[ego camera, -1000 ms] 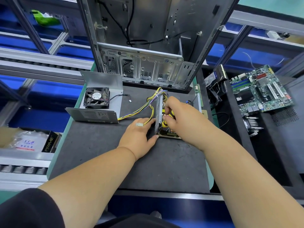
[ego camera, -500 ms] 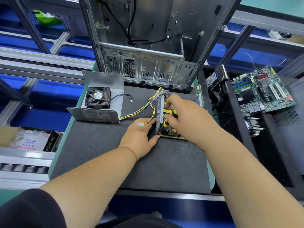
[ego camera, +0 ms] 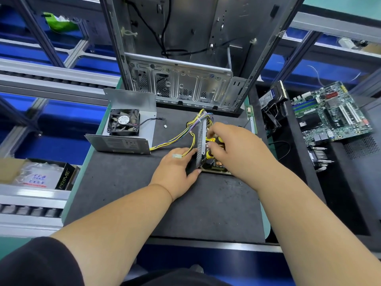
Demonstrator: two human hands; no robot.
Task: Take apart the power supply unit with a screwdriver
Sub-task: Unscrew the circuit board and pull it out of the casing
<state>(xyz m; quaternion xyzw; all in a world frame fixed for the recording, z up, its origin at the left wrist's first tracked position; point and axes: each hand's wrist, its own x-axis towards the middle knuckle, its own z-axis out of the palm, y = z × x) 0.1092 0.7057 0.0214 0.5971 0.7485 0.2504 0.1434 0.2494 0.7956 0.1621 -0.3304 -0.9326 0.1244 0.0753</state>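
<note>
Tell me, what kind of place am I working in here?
Likely a computer teardown bench on a factory line: a stripped PC case stands on the padded mat, a bare motherboard lies aside, and roller conveyor rails flank it.
</note>
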